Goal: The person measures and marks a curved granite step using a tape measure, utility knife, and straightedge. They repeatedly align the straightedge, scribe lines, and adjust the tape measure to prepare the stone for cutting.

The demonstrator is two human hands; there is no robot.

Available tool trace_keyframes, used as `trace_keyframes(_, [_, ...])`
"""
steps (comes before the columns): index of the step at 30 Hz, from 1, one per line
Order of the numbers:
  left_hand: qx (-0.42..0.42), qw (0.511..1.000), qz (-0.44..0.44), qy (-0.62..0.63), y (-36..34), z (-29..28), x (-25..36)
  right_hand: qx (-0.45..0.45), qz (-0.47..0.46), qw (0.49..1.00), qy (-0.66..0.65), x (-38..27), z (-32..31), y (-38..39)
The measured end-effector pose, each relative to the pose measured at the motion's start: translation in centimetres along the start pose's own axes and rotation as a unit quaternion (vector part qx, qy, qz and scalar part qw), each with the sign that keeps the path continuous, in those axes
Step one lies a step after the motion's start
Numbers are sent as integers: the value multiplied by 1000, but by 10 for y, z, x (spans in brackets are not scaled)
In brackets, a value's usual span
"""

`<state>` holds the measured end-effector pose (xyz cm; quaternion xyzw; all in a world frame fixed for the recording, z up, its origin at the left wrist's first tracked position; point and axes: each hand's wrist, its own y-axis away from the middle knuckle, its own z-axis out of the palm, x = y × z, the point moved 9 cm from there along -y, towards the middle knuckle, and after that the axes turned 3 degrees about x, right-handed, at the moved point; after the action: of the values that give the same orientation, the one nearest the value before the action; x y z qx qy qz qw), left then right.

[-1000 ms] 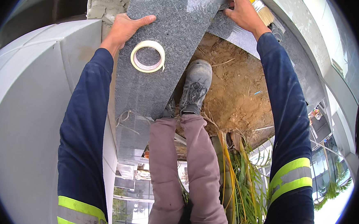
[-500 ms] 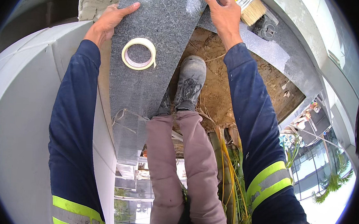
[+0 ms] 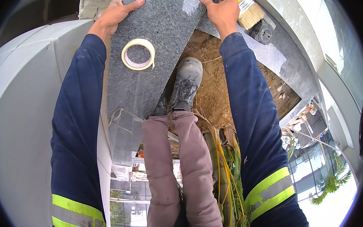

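Note:
A long speckled grey stone slab (image 3: 137,94) lies lengthwise in front of me. My left hand (image 3: 112,17) holds its left edge near the far end, thumb on top and the other fingers mostly hidden. At the opposite edge my right hand (image 3: 223,13) grips the slab, thumb on the upper face and fingers curled. Between my arms a roll of pale yellow masking tape (image 3: 151,53) lies flat on the slab, its loose end sticking out. Beyond my right hand are a paintbrush (image 3: 250,17) with pale bristles and a tape measure (image 3: 263,32).
Another grey slab (image 3: 272,53) runs along the right, bordering bare brown soil (image 3: 216,90) where my dusty shoe (image 3: 187,78) stands. A curved light-grey wall (image 3: 21,116) rises at left. Rough mortar (image 3: 98,0) lies at the far left. Yellow-green stalks (image 3: 231,179) are beside my leg.
The whole view has shifted slightly, so the slab, tape roll, brush and shoe appear a little farther left. Both hands keep their hold on the slab's edges.

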<state>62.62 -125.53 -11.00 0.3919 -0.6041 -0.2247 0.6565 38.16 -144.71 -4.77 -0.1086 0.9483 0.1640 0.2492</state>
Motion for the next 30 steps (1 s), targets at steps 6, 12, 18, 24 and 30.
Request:
trace_keyframes(6, [75, 996, 38, -20, 2, 2, 18, -13, 3, 1000, 13, 12, -4, -11])
trace_keyframes(12, [358, 926, 65, -96, 79, -10, 28, 27, 37, 999, -13, -5, -38, 56])
trace_keyframes(18, [284, 944, 92, -142, 284, 14, -47, -149, 153, 975, 67, 97, -123, 327])
trace_keyframes(24, [40, 968, -172, -178, 542, 49, -209, -413, 290, 853, 136, 108, -260, 548])
trace_keyframes(30, [12, 955, -191, -228, 660, 40, -236, -298, 314, 901, 21, 52, -319, 555])
